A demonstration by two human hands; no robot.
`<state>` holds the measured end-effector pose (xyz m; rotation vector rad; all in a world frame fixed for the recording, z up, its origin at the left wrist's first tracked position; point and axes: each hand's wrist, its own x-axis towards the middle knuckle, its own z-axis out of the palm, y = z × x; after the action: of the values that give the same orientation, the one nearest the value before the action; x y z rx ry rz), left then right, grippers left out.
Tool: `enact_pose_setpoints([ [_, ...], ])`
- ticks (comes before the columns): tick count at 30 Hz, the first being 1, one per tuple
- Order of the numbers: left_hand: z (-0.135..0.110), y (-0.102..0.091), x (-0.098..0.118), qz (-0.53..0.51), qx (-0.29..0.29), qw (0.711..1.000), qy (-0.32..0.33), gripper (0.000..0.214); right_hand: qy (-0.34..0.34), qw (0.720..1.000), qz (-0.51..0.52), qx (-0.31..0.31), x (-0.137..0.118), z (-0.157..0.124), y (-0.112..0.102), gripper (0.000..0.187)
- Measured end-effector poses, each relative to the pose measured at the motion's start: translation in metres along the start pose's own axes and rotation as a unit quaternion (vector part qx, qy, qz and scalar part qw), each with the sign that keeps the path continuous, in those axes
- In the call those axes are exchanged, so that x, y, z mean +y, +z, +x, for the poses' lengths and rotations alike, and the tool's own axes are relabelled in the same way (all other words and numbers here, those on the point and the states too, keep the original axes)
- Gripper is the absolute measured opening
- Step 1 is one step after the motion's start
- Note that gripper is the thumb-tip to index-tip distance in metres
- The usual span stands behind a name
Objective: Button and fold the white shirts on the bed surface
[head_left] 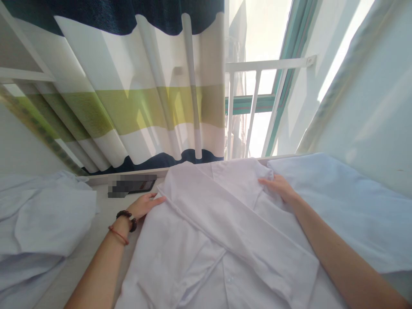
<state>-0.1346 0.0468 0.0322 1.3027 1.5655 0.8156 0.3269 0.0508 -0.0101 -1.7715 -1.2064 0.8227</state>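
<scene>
A white button shirt (209,240) lies spread on the table in front of me, a sleeve folded diagonally across it. My left hand (146,204) rests at the shirt's upper left shoulder edge, fingers stretched flat on the cloth; a dark bead bracelet and a red cord circle that wrist. My right hand (278,186) lies flat on the shirt's upper right part near the collar, fingers extended and pressing the fabric down.
A pile of white cloth (41,223) lies at the left on the table (96,234). Pale blue cloth (347,206) covers the right side. A dark phone-like object (141,185) sits at the far edge. Beyond are a striped curtain (144,107) and a window railing (257,103).
</scene>
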Motion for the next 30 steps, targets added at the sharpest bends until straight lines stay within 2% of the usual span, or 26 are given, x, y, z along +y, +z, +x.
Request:
enact_pose_setpoints([
  [3, -0.002, 0.001, 0.002, -0.029, -0.039, 0.999, -0.019, 0.062, 0.009, 0.999, 0.032, -0.026, -0.001, -0.002, -0.004, 0.029],
  [5, -0.001, 0.003, 0.001, -0.057, -0.031, 0.998, -0.017, 0.063, 0.007, 0.998, 0.044, -0.039, -0.001, -0.002, -0.005, 0.029],
  [11, 0.015, 0.007, -0.012, -0.036, 0.075, 0.997, -0.003, 0.067, -0.004, 0.998, 0.055, -0.033, -0.001, -0.001, -0.004, 0.032],
  [14, 0.02, 0.004, -0.018, -0.009, 0.123, 0.992, 0.011, 0.083, -0.015, 0.999, 0.04, -0.019, 0.0, 0.0, -0.004, 0.033],
  [16, 0.019, 0.003, -0.019, -0.002, 0.131, 0.991, 0.029, 0.094, -0.02, 0.999, 0.034, -0.012, 0.0, 0.001, -0.005, 0.035],
  [18, 0.017, 0.004, -0.017, 0.001, 0.117, 0.992, 0.05, 0.089, -0.021, 0.999, 0.037, -0.012, 0.001, 0.002, -0.005, 0.036],
  [22, 0.012, 0.007, -0.012, -0.001, 0.085, 0.993, 0.08, 0.058, -0.019, 0.999, 0.048, -0.009, 0.003, 0.003, -0.004, 0.037],
  [30, 0.011, 0.01, -0.014, -0.017, 0.086, 0.994, 0.06, 0.055, -0.015, 0.998, 0.063, -0.002, 0.008, 0.008, -0.004, 0.033],
])
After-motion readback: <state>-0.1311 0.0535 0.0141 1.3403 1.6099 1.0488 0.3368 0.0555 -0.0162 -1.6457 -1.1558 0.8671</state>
